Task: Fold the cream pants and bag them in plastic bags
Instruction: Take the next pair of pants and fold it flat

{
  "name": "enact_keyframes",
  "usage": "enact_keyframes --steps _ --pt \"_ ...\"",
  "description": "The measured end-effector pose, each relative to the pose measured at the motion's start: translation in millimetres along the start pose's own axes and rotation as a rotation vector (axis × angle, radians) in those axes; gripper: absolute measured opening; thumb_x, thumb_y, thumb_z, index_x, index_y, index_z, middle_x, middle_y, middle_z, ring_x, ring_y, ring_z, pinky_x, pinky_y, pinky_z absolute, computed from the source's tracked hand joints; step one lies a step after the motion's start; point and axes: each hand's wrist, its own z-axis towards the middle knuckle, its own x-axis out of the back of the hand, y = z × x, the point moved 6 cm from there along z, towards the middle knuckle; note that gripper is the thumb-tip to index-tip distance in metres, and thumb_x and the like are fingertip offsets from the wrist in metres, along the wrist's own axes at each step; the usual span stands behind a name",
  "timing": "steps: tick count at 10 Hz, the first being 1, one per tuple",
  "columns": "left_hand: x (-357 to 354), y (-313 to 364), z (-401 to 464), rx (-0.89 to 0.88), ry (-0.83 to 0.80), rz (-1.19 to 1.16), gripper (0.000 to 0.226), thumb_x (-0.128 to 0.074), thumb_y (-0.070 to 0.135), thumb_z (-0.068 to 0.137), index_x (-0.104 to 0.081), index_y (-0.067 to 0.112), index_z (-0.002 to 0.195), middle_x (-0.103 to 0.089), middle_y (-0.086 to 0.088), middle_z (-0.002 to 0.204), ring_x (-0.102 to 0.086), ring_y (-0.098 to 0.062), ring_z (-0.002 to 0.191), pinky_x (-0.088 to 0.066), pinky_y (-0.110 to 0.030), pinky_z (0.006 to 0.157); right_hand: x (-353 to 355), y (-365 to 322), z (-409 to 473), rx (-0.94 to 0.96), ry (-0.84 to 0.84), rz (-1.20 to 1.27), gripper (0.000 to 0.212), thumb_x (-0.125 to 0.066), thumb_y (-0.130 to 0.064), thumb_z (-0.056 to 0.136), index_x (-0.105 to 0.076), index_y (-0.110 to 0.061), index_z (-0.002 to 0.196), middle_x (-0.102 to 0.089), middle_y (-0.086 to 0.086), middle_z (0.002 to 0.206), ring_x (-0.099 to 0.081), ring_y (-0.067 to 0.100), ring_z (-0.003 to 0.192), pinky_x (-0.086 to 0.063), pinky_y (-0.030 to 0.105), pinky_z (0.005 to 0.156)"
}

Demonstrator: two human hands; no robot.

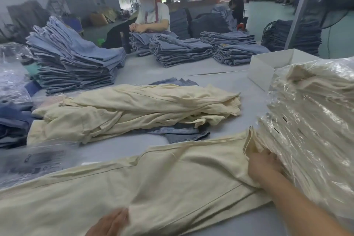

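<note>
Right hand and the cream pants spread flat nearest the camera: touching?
Touching. The head view shows the right hand resting on the cream pants at their bunched end, fingers against the fabric.

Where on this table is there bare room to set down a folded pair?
Bare table shows between the cream pile and the white box, and a narrower strip between that pile and the spread pants. The right side is crowded by the bagged stack, where the right hand rests; the left by jeans and plastic.
</note>
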Motion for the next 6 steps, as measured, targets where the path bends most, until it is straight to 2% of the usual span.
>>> enact_keyframes --steps 1,2,3,4,5,6 --pt "-18.5 -28.1 -21.7 -0.025 -0.025 0.209 0.038 -0.014 0.025 0.104 -0.048 0.029 0.120 -0.044 0.009 0.111 -0.056 -0.003 0.087 -0.051 -0.012 0.061 -8.0 -3.4 -0.6 -0.061 -0.002 0.083 0.050 -0.028 -0.011 0.097 -0.027 -0.005 0.147 -0.035 0.018 0.144 -0.038 0.033 0.130 -0.039 0.043 0.103" --pt "-8.3 -41.4 -26.0 0.113 0.044 0.023 0.036 -0.031 0.015 0.088 -0.051 0.030 0.113 -0.039 0.009 0.091 -0.054 -0.010 0.067 -0.047 -0.018 0.041 -14.2 -4.1 0.2 0.019 -0.074 0.153 0.055 -0.044 -0.015 0.089 -0.036 -0.009 0.143 -0.045 0.016 0.138 -0.051 0.030 0.122 -0.045 0.036 0.095" --pt "-2.4 -53.5 -27.2 0.100 -0.020 0.091 0.055 -0.037 0.014 0.064 -0.055 0.030 0.113 -0.041 0.007 0.084 -0.042 -0.012 0.072 -0.043 -0.019 0.040 -19.4 -2.8 -2.7 0.077 -0.121 0.125 0.044 -0.058 -0.017 0.078 -0.053 -0.007 0.120 -0.058 0.014 0.124 -0.059 0.027 0.109 -0.048 0.025 0.079" --pt "-0.7 -70.2 -48.9 0.178 -0.142 0.074 0.061 -0.037 0.014 0.062 -0.067 0.031 0.112 -0.054 0.005 0.074 -0.041 -0.011 0.072 -0.042 -0.020 0.043 -30.3 5.2 -9.3 0.067 -0.038 0.225 0.057 -0.058 -0.014 0.078 -0.041 -0.004 0.131 -0.059 0.014 0.119 -0.058 0.029 0.106 -0.046 0.026 0.075" --pt "0.2 -79.4 -69.6 0.247 -0.215 0.024 0.060 -0.037 0.015 0.064 -0.067 0.033 0.112 -0.049 0.008 0.082 -0.041 -0.010 0.073 -0.043 -0.019 0.045 -39.8 14.5 -20.6 0.075 0.082 0.233 0.073 -0.063 -0.024 0.077 -0.031 -0.017 0.142 -0.046 0.020 0.130 -0.048 0.037 0.115 -0.046 0.034 0.089" --pt "-1.1 -77.3 -82.2 0.235 -0.248 0.001 0.061 -0.038 0.015 0.062 -0.057 0.033 0.118 -0.049 0.006 0.090 -0.042 -0.011 0.078 -0.047 -0.017 0.050 -48.3 19.1 -31.2 0.071 0.088 0.126 0.066 -0.059 -0.039 0.083 -0.034 -0.027 0.143 -0.028 0.017 0.147 -0.034 0.038 0.130 -0.037 0.037 0.105"
